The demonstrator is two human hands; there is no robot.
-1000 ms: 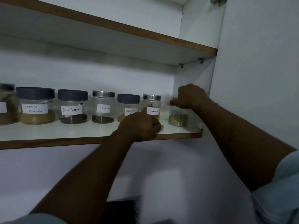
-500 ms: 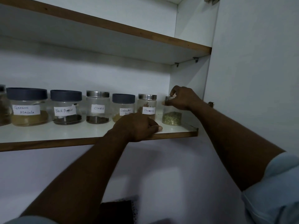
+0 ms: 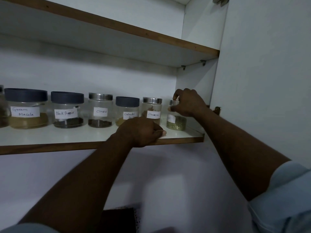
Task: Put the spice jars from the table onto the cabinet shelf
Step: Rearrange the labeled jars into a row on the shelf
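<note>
A row of labelled spice jars stands on the white cabinet shelf (image 3: 67,137): Garam Masala (image 3: 27,109), Black Pepper (image 3: 67,110), Cloves (image 3: 100,112), Coriander (image 3: 127,111) and Cinnamon (image 3: 152,109). At the right end stands a small jar of green spice (image 3: 176,122) with a steel lid. My right hand (image 3: 188,103) grips that jar at its lid and upper glass. My left hand (image 3: 143,132) rests curled over the shelf's front edge, fingers folded, in front of the Coriander and Cinnamon jars.
An upper shelf (image 3: 117,27) hangs close above the jars. The cabinet's right side wall (image 3: 195,91) stands just beyond the green jar, and the open door (image 3: 269,81) with a hinge (image 3: 218,110) is to the right. Another jar (image 3: 2,108) is cut off at the left edge.
My right hand has shifted from covering the green jar's top to pinching its lid, and the jar's label has turned partly into view. My left hand stays on the shelf edge.
</note>
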